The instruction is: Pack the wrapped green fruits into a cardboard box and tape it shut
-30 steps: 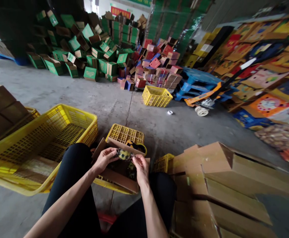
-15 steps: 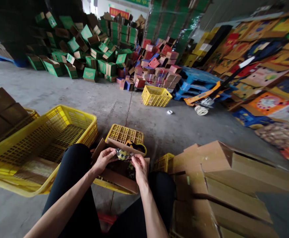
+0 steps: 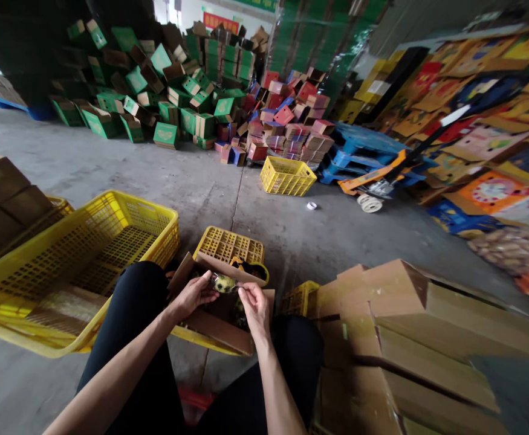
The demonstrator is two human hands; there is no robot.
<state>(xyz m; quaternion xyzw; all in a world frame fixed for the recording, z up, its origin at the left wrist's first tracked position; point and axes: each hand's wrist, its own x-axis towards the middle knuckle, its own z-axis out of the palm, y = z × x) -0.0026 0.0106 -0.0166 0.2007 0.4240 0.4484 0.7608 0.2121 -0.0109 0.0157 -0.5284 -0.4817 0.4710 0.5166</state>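
Because its clear wrapping catches the light, the small yellow, dark-spotted packet in shiny film [image 3: 224, 284] looks likely to be slick under the fingertips. It is held up over an open brown cardboard box [image 3: 222, 325], with the left hand [image 3: 194, 296] pinching one end and the right hand [image 3: 253, 302] pinching the other, both narrowed on the film. I judge it light, since fingertips alone carry it, and its film thin enough to crumple or tear under a hard tug. The ends seem the best place to take hold, sparing the middle, which may bruise if it is soft; what lies inside is too small to tell.

The box rests on a yellow plastic crate with a lattice surface [image 3: 228, 241], between the person's knees in dark trousers [image 3: 132, 326]; the lattice looks stiff and firm enough for the box. Beyond its far flap sits a yellow-and-black object, too dim to name.

A large, deep yellow plastic basket [image 3: 155, 226] stands to the left, and plain brown cartons [image 3: 395, 296] are stacked to the right. Farther off, across the grey concrete floor [image 3: 187, 181], green cardboard boxes [image 3: 164, 134] lie heaped near an orange pallet jack [image 3: 382, 172].
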